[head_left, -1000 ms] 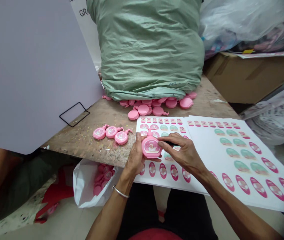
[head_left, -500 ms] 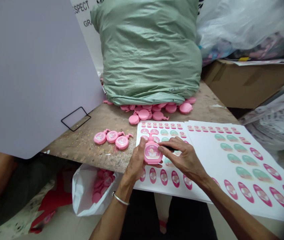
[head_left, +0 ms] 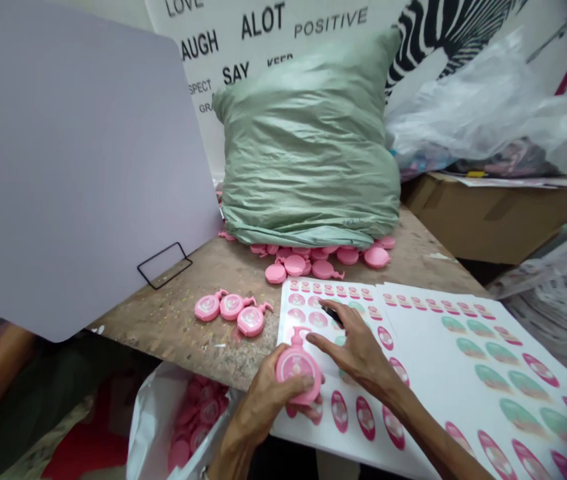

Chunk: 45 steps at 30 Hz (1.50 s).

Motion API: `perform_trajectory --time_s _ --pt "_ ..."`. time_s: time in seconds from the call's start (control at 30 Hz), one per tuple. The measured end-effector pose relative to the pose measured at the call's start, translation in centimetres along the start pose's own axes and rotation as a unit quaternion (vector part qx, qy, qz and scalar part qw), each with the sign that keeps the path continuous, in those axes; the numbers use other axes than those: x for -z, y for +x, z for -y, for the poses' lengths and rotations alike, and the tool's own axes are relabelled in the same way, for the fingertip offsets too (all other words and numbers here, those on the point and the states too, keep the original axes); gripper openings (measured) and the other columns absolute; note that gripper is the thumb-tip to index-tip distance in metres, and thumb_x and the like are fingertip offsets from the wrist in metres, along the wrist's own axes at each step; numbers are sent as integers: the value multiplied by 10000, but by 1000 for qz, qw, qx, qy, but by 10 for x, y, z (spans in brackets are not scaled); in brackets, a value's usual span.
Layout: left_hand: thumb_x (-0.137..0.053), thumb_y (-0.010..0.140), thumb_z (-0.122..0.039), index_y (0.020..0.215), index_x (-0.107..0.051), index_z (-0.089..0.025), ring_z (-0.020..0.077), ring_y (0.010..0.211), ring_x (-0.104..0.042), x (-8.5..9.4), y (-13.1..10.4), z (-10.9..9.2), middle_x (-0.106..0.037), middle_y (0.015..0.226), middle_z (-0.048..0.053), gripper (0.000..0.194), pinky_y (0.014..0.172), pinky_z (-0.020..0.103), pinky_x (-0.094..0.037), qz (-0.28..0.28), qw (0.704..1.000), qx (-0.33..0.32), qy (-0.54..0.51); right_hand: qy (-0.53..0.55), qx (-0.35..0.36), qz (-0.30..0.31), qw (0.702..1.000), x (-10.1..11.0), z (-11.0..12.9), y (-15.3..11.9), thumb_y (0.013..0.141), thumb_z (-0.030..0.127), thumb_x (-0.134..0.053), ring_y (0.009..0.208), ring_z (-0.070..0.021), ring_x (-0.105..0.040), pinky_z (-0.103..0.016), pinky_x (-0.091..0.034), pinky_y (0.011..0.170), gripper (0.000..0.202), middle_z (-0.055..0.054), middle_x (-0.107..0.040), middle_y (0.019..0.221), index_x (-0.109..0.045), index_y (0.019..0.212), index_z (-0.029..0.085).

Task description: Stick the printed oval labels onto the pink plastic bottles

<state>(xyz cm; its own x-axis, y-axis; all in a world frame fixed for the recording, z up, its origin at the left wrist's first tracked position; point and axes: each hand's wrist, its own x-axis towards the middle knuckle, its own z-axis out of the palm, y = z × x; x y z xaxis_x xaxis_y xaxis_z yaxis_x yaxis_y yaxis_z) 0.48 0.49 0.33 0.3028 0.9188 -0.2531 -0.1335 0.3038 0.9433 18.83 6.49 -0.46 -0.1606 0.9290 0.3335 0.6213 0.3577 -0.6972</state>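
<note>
A: Stock list, L to R, pls. Landmark: green sack (head_left: pixel 308 160).

B: Grey panel (head_left: pixel 78 167), 1 pc, L of sack. White bag (head_left: pixel 146 427), lower L of sack, pink btls inside. Labelled btls (head_left: pixel 233 305), 3 pcs, front-L of sack; same layout as half a sec ago.

A: L hand?

B: L hand (head_left: pixel 266 400), in front of sack, gripping held btl (head_left: pixel 296 365): pink, labelled, pump end up. Chg: thumb now across label; prev. at btl's upper side.

A: Middle?

B: Wall lettering (head_left: pixel 263 20), behind sack; more shows than prev., view tilted up. Plain btls (head_left: pixel 296 265), pink, qty unclear, at sack's foot, unmoved.

A: R hand?

B: R hand (head_left: pixel 358 347), in front of sack, slightly R. Thumb + index parted, off held btl; prev. at its edge. Dark tool (head_left: pixel 332 315) held under fingers, as prev.

A: Remainder?

B: Sticker sheets (head_left: pixel 413 353), 2 seen, front-R of sack. Carton (head_left: pixel 513 220), R of sack, clear plastic (head_left: pixel 488 120) above.
</note>
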Motion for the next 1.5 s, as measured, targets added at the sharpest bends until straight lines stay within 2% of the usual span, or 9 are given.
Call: perform_trajectory --time_s 0.1,0.2,0.37,0.57,0.7,0.83,0.97,1.13,1.5 --pt "-578 805 -489 945 -613 -156 256 825 -652 27 10 10 -683 904 115 362 748 360 -500 -165 972 -71 153 -38 2 -11 999 -8 -22 31 814 495 -594 1010 -266 -607 -436 -484 865 449 -111 -652 1111 -574 1143 190" --pt "-525 827 -475 997 -638 -161 315 1028 -597 48 26 12 -664 1066 166 375 887 398 -423 -286 899 -78 324 -123 12 -11 992 -20 -33 75 831 412 -584 1031 -278 -583 -432 -444 885 368 -116 -646 1111 -578 1120 184" --pt "-439 872 -448 995 -639 -161 365 940 -626 69 37 5 -679 977 199 371 772 429 -427 -312 816 7 487 -181 -18 -3 983 -46 -35 141 720 423 -704 1046 -351 -533 -444 -408 849 473 -182 -621 1063 -584 1083 145" --pt "-551 834 -359 1124 -611 -156 332 1112 -510 83 31 -3 -575 1153 173 359 938 450 -390 -417 745 -186 487 -125 -60 12 990 -53 -34 169 661 502 -732 991 -345 -529 -427 -395 815 432 -170 -611 941 -602 893 161" --pt "-564 850 -358 998 -634 -192 248 986 -569 60 33 -12 -619 1036 112 233 880 366 -445 -357 847 -245 307 -21 -94 49 994 -41 -18 132 754 643 -561 864 -269 -573 -371 -438 706 496 -110 -621 862 -602 901 171" --pt "-635 805 -404 1089 -624 -162 218 975 -612 24 48 -13 -659 1048 99 373 851 314 -477 -158 976 -141 -57 138 -143 168 966 -35 10 57 866 690 -265 588 -150 -527 -287 -432 539 601 -36 -572 658 -574 773 183" --pt "-649 796 -343 1033 -642 -115 245 1066 -620 8 56 -8 -676 1103 129 329 917 332 -483 -75 950 -85 -291 346 -209 273 873 -28 25 17 848 678 -358 558 -113 -430 -255 -371 519 526 15 -464 626 -511 714 193" --pt "-674 757 -185 1040 -579 -124 281 983 -676 23 34 -6 -711 1016 142 305 857 409 -543 -156 939 -20 -307 121 -125 78 982 -11 -7 23 874 536 -437 644 -144 -474 -283 -374 607 354 5 -537 705 -518 798 200" --pt "-588 819 -105 1180 -465 -81 299 1003 -670 9 -8 7 -672 1079 216 382 787 390 -579 -116 900 153 -390 -157 8 37 987 -39 -28 6 881 250 -494 813 -205 -515 -317 -331 711 84 -39 -649 834 -552 849 199"
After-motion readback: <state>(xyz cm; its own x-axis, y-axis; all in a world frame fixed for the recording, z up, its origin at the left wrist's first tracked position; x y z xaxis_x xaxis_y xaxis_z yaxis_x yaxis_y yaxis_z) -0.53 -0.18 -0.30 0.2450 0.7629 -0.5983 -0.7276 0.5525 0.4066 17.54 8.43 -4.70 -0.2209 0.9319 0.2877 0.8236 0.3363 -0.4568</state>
